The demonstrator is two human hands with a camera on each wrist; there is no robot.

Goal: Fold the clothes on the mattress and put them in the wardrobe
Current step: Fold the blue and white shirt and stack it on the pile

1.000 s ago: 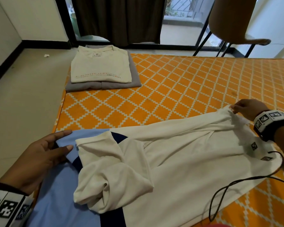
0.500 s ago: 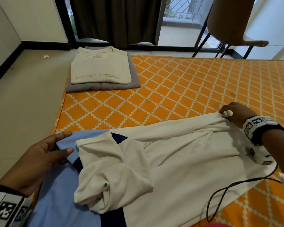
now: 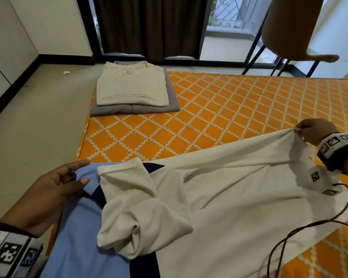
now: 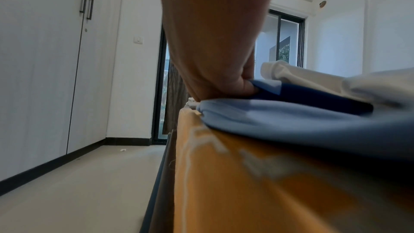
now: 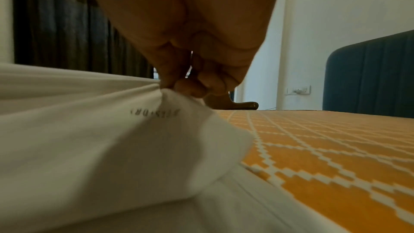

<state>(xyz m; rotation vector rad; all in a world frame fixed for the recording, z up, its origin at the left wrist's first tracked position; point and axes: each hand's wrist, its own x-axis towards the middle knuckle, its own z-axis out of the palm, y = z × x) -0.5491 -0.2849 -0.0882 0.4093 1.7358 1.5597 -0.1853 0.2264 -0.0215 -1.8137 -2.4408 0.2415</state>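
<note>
A white shirt [image 3: 229, 207] with light-blue and navy panels lies crumpled across the near end of the orange patterned mattress [image 3: 219, 109]. My left hand [image 3: 82, 171] pinches its light-blue corner between thumb and forefinger at the mattress's left edge; the left wrist view shows that hand [image 4: 235, 86] on the blue cloth [image 4: 291, 118]. My right hand [image 3: 298, 130] pinches the white far corner and holds it raised and taut. In the right wrist view, the fingertips [image 5: 179, 86] bunch the white fabric [image 5: 89, 130].
A folded cream T-shirt [image 3: 132, 87] lies on a folded grey garment [image 3: 133, 110] at the mattress's far left corner. White wardrobe doors [image 4: 56, 59] stand to the left across bare floor. A brown chair [image 3: 289, 27] stands behind. A black cable [image 3: 289, 233] trails over the shirt.
My right hand dipped left to the shirt's far corner, took hold of it and has drawn it up and to the right, stretching the white cloth. The left hand has stayed put.
</note>
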